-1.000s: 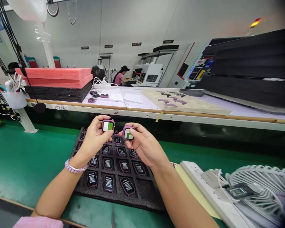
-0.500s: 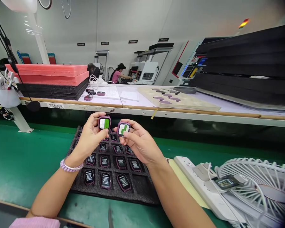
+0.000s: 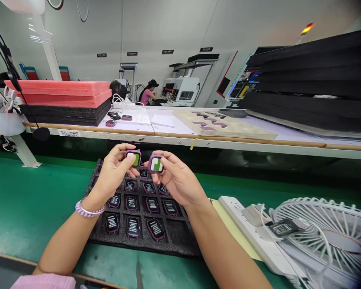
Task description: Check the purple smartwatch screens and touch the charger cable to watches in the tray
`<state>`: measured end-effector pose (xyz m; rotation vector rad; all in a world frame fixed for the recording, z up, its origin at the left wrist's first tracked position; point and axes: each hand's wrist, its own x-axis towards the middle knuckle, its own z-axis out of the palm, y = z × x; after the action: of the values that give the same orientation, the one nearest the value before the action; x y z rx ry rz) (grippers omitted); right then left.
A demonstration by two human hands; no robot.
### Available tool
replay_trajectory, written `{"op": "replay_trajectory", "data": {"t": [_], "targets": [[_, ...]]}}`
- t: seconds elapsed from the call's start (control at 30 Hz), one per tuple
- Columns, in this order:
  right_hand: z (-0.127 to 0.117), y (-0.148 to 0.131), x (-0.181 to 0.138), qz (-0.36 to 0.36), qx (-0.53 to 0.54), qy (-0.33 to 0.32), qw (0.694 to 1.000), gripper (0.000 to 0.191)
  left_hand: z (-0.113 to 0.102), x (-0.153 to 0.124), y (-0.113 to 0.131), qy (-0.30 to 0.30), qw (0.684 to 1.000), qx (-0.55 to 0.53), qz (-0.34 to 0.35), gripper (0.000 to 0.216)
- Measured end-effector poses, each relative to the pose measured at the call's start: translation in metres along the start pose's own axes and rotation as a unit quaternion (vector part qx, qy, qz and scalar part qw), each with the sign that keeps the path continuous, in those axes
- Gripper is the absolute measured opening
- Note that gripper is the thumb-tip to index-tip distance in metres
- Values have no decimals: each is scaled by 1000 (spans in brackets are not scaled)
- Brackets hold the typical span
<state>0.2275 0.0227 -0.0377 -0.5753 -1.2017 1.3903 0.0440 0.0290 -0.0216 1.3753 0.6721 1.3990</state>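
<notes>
My left hand pinches a purple smartwatch body whose screen glows white and green. My right hand grips a second purple smartwatch body, its lit screen also white and green. Both are held side by side above a black foam tray on the green mat. Several more purple watch bodies with dark screens and white text lie in the tray's pockets. A purple bead bracelet circles my left wrist.
A white power strip and a white fan with a small device on it lie at the right. Pink and black foam sheets are stacked on the raised shelf behind. A person in pink sits at a far machine.
Both hands have drifted slightly up and left with the watches. The left watch has tilted so less of its screen shows. The view shifted a little.
</notes>
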Motion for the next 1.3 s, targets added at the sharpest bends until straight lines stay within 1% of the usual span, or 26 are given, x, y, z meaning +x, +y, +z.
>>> {"op": "replay_trajectory", "data": {"t": [0.27,0.6,0.9,0.93,1.07,1.3], "targets": [[2,-3,-2,3,-17,8,1000,50,0,0,0,13,1000,-12,6,36],[1,-4,-4,-4,-25,-4,1000,55,3,-1,0,7,1000,-3,6,47],[1,-5,-4,-14,-23,-6,1000,59,3,-2,0,-14,1000,-10,11,55],[1,-5,-4,-14,-25,-2,1000,57,3,-2,1,-16,1000,-7,8,53],[0,-3,-3,-7,-32,13,999,48,3,-3,2,-16,1000,8,-3,32],[-2,-1,-2,-12,-51,31,998,53,2,-2,1,-11,1000,-9,-4,32]]}}
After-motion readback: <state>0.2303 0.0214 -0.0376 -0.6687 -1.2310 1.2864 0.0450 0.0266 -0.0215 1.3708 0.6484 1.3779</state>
